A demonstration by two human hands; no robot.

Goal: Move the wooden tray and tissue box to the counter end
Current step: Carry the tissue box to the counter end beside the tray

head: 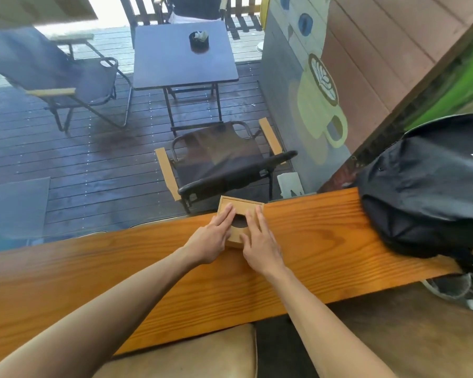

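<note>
Box: wooden tissue box (241, 207), middle of frame, on the far edge of the counter (325, 227), dark oval slot on top.
Left hand (212, 237): fingers flat, pressed along the box's left side.
Right hand (258, 240): fingers flat on the box's right side.
Backpack (426, 186): black, right of frame, on the counter, well apart from the box.

Wooden tissue box (241, 211), counter's far edge

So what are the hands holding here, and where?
The wooden tissue box: left hand on its left side, right hand on its right.
</note>
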